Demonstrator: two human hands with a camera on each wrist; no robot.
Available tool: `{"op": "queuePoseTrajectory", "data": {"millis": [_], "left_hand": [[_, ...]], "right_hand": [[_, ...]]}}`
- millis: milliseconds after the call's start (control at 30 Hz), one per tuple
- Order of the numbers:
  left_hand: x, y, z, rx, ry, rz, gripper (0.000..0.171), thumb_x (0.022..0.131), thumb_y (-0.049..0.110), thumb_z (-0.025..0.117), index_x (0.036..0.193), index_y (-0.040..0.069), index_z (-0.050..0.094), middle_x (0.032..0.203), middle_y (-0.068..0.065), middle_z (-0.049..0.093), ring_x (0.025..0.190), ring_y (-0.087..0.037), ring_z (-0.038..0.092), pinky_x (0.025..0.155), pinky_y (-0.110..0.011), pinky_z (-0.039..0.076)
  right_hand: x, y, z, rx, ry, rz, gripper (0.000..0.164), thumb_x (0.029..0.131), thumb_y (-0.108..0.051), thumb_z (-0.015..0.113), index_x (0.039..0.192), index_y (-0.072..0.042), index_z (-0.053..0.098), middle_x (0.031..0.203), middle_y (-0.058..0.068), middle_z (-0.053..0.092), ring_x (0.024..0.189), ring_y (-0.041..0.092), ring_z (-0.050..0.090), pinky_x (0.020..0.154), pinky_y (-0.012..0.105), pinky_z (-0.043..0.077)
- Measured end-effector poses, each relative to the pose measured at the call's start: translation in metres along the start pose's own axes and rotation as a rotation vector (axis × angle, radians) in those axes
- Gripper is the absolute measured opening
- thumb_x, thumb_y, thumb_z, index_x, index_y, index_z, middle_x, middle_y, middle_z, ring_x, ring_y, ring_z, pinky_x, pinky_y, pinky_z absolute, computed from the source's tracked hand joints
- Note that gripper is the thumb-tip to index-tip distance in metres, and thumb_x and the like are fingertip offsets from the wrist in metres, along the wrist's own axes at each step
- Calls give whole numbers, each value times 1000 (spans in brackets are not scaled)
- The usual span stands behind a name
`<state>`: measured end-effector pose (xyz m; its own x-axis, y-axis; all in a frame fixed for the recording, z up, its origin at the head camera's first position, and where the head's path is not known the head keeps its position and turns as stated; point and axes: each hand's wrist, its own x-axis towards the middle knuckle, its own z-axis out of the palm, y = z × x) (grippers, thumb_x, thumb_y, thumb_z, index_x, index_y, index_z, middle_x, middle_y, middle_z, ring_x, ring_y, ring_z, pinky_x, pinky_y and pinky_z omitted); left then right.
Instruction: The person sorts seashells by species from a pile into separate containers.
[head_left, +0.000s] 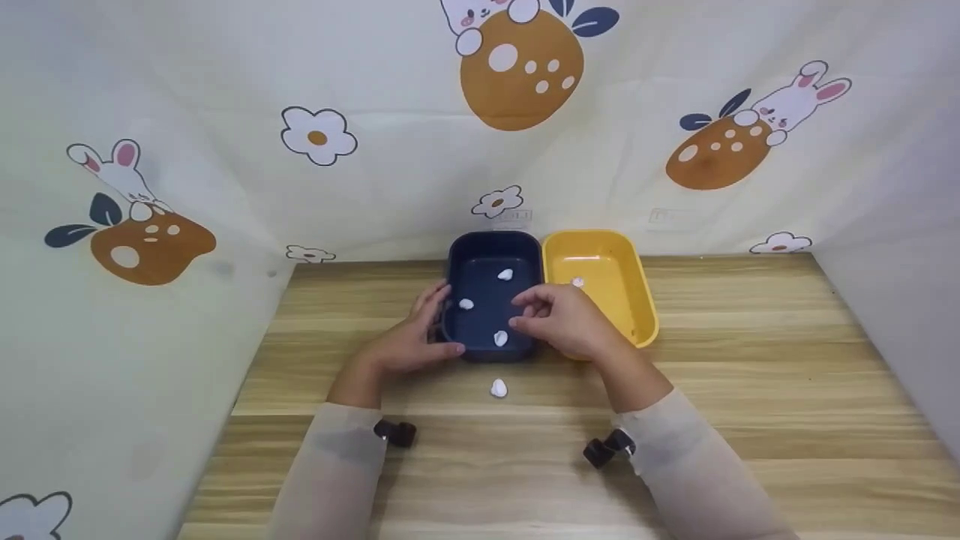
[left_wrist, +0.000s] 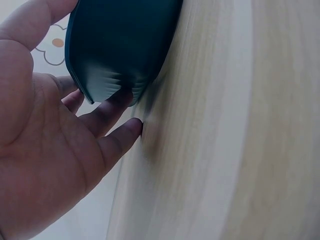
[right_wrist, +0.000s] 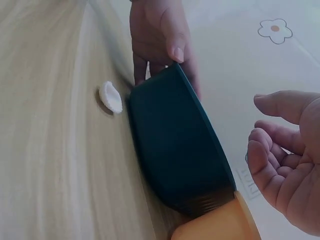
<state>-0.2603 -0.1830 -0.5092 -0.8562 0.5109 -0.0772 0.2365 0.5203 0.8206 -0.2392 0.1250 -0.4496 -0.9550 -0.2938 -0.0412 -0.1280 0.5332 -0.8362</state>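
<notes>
A dark blue tray [head_left: 487,300] stands on the table with several small white shell-like pieces inside. My left hand [head_left: 409,337] holds its left front corner, thumb on the front rim and fingers along the outer left side; the left wrist view shows those fingers against the tray wall [left_wrist: 125,40]. Over the tray's right side hovers my right hand [head_left: 566,319], fingers loosely curled. In the right wrist view, thumb and forefinger of the right hand [right_wrist: 290,160] are apart, with nothing visible between them. Another white shell-like piece [head_left: 499,388] lies on the table in front.
Right beside the blue tray is a yellow tray [head_left: 643,300], partly hidden by my right hand, with a small white piece [head_left: 577,283] inside. Both trays stand near the patterned cloth wall [head_left: 405,187] behind the wooden table [head_left: 735,360].
</notes>
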Motion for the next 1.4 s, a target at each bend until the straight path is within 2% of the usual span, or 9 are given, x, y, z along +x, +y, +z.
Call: {"op": "queuePoseTrajectory", "data": {"millis": [200,533,867,967,1033,1067,1167,1300,1400], "left_hand": [[0,2,0,2,-3,-6,113,92,46,83,174,21,9,180,3,-4,164,-36,25,133,-56,27],[1,0,1,14,1,-4,114,92,47,82,174,20,8,181,0,-4,165,-37,22,133,-58,27],[2,-1,2,-40,-3,19,114,92,40,83,173,15,8,180,-3,-5,164,-34,24,133,-53,30],[1,-1,1,-35,0,15,113,92,40,83,173,15,9,181,-3,-5,164,-33,24,133,-53,29],[0,0,1,-24,3,12,113,92,41,83,174,16,9,181,-3,-5,164,-33,24,133,-53,28],[0,0,1,-24,2,10,113,92,41,84,174,16,9,181,-3,-5,164,-33,25,133,-53,29],[0,0,1,-25,1,11,114,92,41,83,174,16,9,181,-3,-5,163,-34,27,132,-53,30],[0,0,1,-30,0,16,114,92,40,83,174,15,8,181,-4,-5,164,-35,26,133,-53,29],[0,-2,1,-28,3,23,114,92,41,84,174,15,8,181,-6,-6,165,-35,23,133,-54,27]], "right_hand": [[-5,-4,7,-19,-62,-38,31,90,-28,87,116,-14,80,95,2,74,85,18,66,76,29,59],[-18,-4,23,-41,-159,-96,27,89,-27,88,112,-15,81,92,-2,76,83,12,68,77,25,59],[-26,2,28,-48,-173,-108,26,89,-24,88,111,-14,81,90,-3,76,82,10,68,76,21,58],[-27,3,29,-55,-175,-107,25,89,-23,88,110,-14,81,90,-3,76,83,9,68,78,24,60],[-28,5,31,-57,-176,-116,25,89,-22,88,111,-12,81,89,-3,76,83,9,68,81,31,63],[-28,5,32,-63,-176,-118,25,89,-23,88,110,-12,81,89,-4,77,82,8,69,88,34,62],[-29,7,37,-84,-203,-140,27,89,-23,87,112,-10,80,88,-5,77,80,6,69,89,41,63],[-30,10,43,-133,-263,-165,31,90,-26,86,115,-8,80,86,-8,76,79,4,68,78,31,62],[-31,13,48,-169,-293,-169,31,91,-27,84,116,-8,81,85,-10,75,78,3,67,75,24,58]]}}
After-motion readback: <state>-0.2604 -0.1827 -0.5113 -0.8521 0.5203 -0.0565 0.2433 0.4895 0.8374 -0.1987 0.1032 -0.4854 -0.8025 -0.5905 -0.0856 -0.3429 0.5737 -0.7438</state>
